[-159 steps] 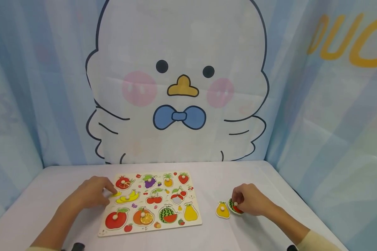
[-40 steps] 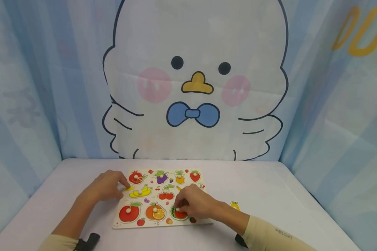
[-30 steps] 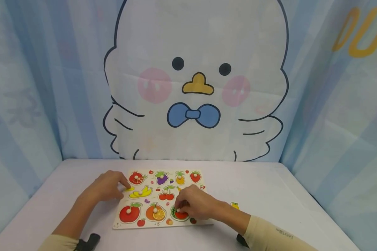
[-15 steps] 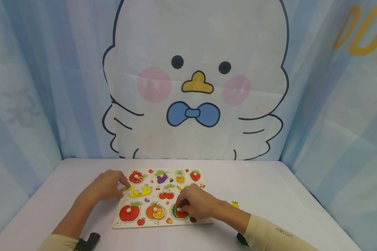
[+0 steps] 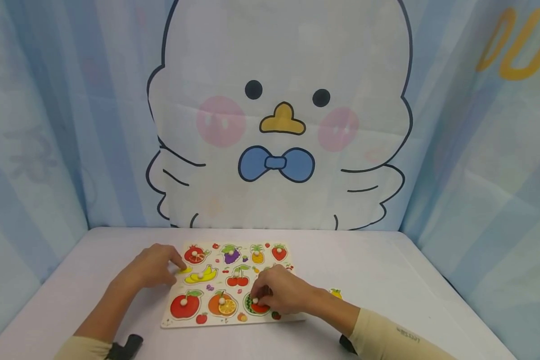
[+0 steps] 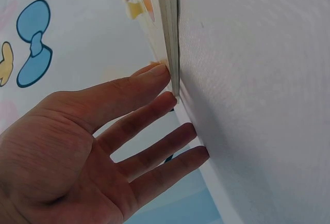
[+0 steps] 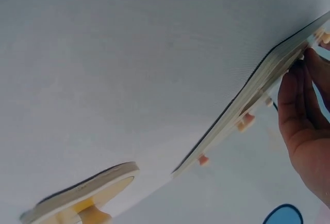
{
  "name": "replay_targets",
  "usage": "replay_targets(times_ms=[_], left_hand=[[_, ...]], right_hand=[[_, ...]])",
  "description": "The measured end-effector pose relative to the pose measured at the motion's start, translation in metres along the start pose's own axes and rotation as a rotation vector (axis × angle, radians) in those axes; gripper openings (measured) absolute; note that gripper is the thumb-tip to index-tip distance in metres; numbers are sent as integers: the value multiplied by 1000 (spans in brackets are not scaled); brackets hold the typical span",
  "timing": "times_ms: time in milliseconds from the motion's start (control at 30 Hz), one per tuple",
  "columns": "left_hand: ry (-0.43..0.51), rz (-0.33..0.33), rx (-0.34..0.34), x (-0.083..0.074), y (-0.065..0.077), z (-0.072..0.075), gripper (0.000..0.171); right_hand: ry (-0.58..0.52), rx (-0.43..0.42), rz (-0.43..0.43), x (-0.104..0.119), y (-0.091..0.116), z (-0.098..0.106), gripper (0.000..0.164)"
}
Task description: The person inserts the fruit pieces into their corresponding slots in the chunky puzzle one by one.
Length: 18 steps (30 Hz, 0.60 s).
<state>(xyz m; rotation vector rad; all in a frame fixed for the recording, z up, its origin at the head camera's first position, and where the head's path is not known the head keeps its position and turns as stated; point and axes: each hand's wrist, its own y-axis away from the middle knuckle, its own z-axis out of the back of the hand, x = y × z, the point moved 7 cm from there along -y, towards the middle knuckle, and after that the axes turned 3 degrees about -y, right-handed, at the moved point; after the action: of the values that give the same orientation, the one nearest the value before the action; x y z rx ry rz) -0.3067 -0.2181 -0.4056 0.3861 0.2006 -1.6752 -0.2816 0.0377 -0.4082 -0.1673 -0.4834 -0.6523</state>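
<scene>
A wooden fruit knob puzzle board [image 5: 171, 322] lies on the table in the head view. My left hand [image 5: 153, 266] rests at its left edge; in the left wrist view the thumb and index finger [image 6: 136, 118] touch the board's side, with the other fingers fairly straight. With thumb and fingertips, my right hand [image 5: 282, 292] pinches the knob of the watermelon piece [image 5: 257, 310], which sits at the watermelon picture on the board's near side. That hand covers part of the board's right side. To the right lies the loose pear piece [image 5: 336, 294], mostly behind my right forearm.
Knobbed pieces such as the apple [image 5: 185, 306], orange [image 5: 222, 304], bananas [image 5: 201, 275] and cherries [image 5: 238, 276] sit in the board. A white cloth covers the table [image 5: 387, 280]. Behind hangs a curtain [image 5: 279, 60] printed with a duck.
Since the oldest frame, my right hand has brought the watermelon piece leftward from beside the pear piece onto the board. During the last second both hands have barely moved.
</scene>
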Motion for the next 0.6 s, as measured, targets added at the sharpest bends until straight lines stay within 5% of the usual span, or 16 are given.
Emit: replay_targets(times_ms=[300, 600], left_hand=[[-6, -8, 17, -2, -1, 0, 31], [-4, -15, 16, -1, 0, 0, 31]], right_hand=[[12, -54, -28, -12, 22, 17, 19], [49, -126, -207, -49, 65, 44, 19]])
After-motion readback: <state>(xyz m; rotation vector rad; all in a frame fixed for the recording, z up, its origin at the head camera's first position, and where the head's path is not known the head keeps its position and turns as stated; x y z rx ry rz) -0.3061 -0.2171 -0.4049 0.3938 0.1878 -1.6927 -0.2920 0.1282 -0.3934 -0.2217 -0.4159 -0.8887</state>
